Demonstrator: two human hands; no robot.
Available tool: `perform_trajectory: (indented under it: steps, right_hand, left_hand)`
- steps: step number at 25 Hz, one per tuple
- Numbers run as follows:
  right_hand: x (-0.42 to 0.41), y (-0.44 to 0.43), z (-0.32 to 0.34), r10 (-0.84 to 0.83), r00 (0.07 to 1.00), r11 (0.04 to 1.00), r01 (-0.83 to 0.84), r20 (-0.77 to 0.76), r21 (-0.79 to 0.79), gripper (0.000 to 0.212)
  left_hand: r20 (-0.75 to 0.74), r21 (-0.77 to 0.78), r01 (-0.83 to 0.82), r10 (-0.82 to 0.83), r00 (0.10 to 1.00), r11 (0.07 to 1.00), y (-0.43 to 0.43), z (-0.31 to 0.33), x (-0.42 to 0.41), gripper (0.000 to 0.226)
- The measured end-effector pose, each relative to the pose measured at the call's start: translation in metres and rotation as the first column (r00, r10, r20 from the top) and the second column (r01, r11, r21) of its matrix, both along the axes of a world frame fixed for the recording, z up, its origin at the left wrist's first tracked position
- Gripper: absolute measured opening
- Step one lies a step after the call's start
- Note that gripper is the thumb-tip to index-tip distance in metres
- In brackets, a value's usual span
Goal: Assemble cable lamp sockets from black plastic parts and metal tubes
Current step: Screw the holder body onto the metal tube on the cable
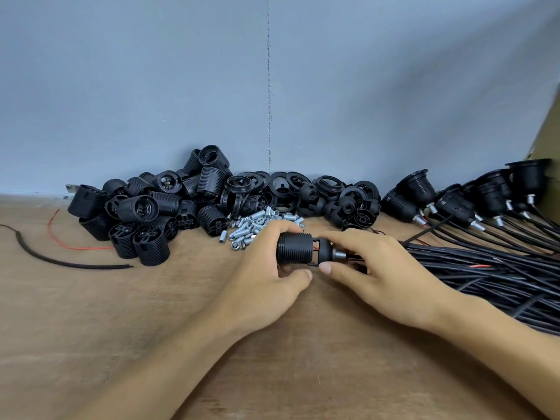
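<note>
Head view: I make this mid-batch. A row of finished sockets (448,198) with cables attached lies beyond the right hand (378,268), their cable bundle (491,274) running off to that hand's outer side. Plenty left: a heap of loose threaded barrels (142,216) out past the left hand (266,277), with metal tubes (257,222) just behind its knuckles and caps (351,204) further back, between the hands.

Current unit sits between both hands, just above the table (121,328). Left hand is wrapped round the barrel (295,248). Right hand pinches the cap (325,250) between thumb and fingers, a metal tube (340,255) already sticking out of the cap on the palm side. Barrel and cap are lined up end to end but not closed (gap showing, red wire visible in it). I'd judge the joining step is unfinished; can't tell whether a ring goes on afterwards.
</note>
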State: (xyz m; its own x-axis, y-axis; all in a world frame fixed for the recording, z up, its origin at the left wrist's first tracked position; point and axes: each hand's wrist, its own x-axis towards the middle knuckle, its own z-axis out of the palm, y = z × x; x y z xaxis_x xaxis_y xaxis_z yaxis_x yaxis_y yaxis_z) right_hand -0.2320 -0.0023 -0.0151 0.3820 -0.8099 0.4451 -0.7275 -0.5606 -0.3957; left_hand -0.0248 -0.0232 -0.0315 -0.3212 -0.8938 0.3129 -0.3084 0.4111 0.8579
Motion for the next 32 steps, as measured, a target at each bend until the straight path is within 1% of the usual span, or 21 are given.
perform_trajectory:
  steps: [2, 4, 7, 9, 10, 12, 14, 17, 19, 21, 23, 26, 28, 32]
  right_hand:
    - [0.007, 0.004, -0.005, -0.01, 1.0, 0.998, 0.01, -0.004, -0.063, 0.031]
    - [0.012, 0.007, -0.007, -0.022, 1.0, 0.993, 0.024, 0.019, -0.114, 0.027]
    - [0.013, 0.01, -0.006, -0.043, 0.998, 0.984, 0.051, 0.05, -0.172, 0.034]
    - [0.013, 0.011, -0.005, -0.047, 0.997, 0.981, 0.057, 0.061, -0.185, 0.039]
    - [0.013, 0.011, -0.005, -0.043, 0.997, 0.981, 0.054, 0.059, -0.187, 0.04]
    - [0.013, 0.012, -0.006, -0.033, 0.998, 0.982, 0.043, 0.056, -0.184, 0.042]
    - [0.013, 0.011, -0.006, -0.022, 0.998, 0.985, 0.033, 0.067, -0.167, 0.044]
    - [0.011, 0.011, -0.005, 0.0, 0.999, 0.986, 0.008, 0.05, -0.167, 0.048]
    - [0.011, 0.011, -0.005, -0.002, 1.0, 0.984, 0.005, 0.016, -0.179, 0.047]
    - [0.011, 0.012, -0.005, -0.006, 1.0, 0.982, 0.002, -0.021, -0.187, 0.048]
    - [0.011, 0.013, -0.005, 0.003, 0.999, 0.981, -0.01, -0.033, -0.194, 0.048]
    - [0.012, 0.016, -0.006, 0.01, 0.999, 0.983, -0.019, -0.054, -0.181, 0.049]
    - [0.012, 0.016, -0.007, 0.004, 0.998, 0.987, -0.014, -0.064, -0.162, 0.047]
    - [0.011, 0.015, -0.009, 0.029, 0.997, 0.991, -0.038, -0.072, -0.125, 0.05]
  left_hand:
    - [-0.083, 0.071, 0.011, -0.005, 0.997, 0.997, 0.002, 0.002, -0.005, 0.034]
    - [-0.106, 0.049, -0.011, 0.016, 0.994, 0.999, 0.003, 0.001, -0.008, 0.03]
    - [-0.161, 0.026, -0.025, 0.029, 0.987, 0.999, 0.003, 0.001, -0.007, 0.022]
    - [-0.226, 0.078, 0.002, 0.015, 0.974, 0.997, 0.002, 0.003, -0.004, 0.013]
    - [-0.269, 0.118, 0.029, 0.004, 0.963, 0.993, 0.002, 0.004, -0.003, 0.012]
    - [-0.331, 0.172, 0.074, -0.013, 0.944, 0.982, 0.002, 0.005, -0.002, 0.016]
    - [-0.345, 0.196, 0.097, -0.024, 0.938, 0.976, 0.002, 0.006, 0.0, 0.019]
    - [-0.323, 0.224, 0.102, -0.025, 0.946, 0.969, 0.002, 0.006, 0.001, 0.016]
    - [-0.267, 0.213, 0.093, -0.033, 0.963, 0.973, 0.003, 0.006, 0.0, 0.015]
    - [-0.197, 0.161, 0.085, -0.052, 0.979, 0.983, 0.006, 0.005, -0.001, 0.014]
    - [-0.145, 0.092, 0.054, -0.041, 0.989, 0.994, 0.008, 0.005, -0.003, 0.02]
    - [-0.034, -0.008, -0.045, 0.045, 0.998, 0.999, 0.012, 0.003, -0.007, 0.037]
    - [0.036, -0.04, -0.104, 0.105, 0.994, 0.994, 0.012, 0.003, -0.008, 0.043]
    - [0.065, -0.047, -0.114, 0.117, 0.991, 0.992, 0.01, 0.002, -0.009, 0.035]
